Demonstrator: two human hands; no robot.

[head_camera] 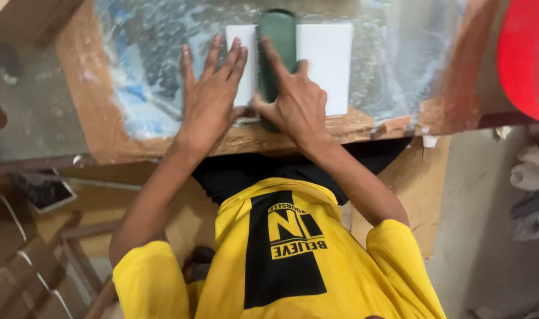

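A white rectangular slab [325, 65] lies on a table covered with clear plastic sheeting [145, 65]. My left hand [210, 97] rests flat on the slab's left end, fingers spread. A dark green oblong block [278, 32] lies lengthwise across the middle of the slab. My right hand [296, 103] grips the block's near end, index finger stretched along its left side and thumb curled near my left hand. Both forearms reach forward over my yellow shirt [281, 254].
The table's brown front edge [246, 139] runs just beyond my lap. A red rounded object [526, 53] sits at the upper right. Wooden frames [39, 266] stand on the floor at left, cardboard [417, 195] and grey cloth [535, 183] at right.
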